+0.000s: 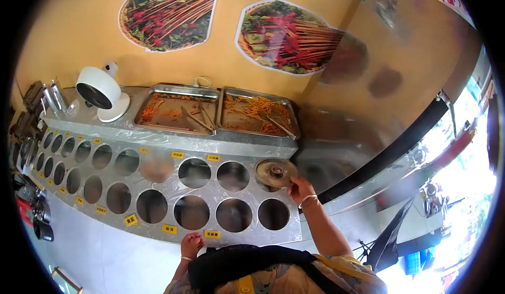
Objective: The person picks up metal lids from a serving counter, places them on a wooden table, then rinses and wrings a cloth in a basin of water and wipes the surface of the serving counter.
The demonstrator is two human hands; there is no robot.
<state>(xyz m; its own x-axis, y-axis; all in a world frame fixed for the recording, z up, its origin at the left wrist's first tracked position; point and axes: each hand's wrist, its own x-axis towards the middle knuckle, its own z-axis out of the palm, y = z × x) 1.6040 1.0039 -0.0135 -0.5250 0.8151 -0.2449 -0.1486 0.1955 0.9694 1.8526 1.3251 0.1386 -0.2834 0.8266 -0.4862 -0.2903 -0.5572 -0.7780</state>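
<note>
Lid [276, 173] pinched at rim by R hand [301, 191] partly over rear hole [271, 189], L hand [192, 245] curled nr counter [288, 237], grip unclear.

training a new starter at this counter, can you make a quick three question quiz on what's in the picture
1. What does the person's right hand grip? a) tongs, b) a round knobbed lid, c) a bowl.
2. How many shallow metal trays sit on the raised ledge?
3. True or false: the white desk fan stands to the right of both trays.

Key: 1. b. 2. Two. 3. False; it stands to their left.
</note>
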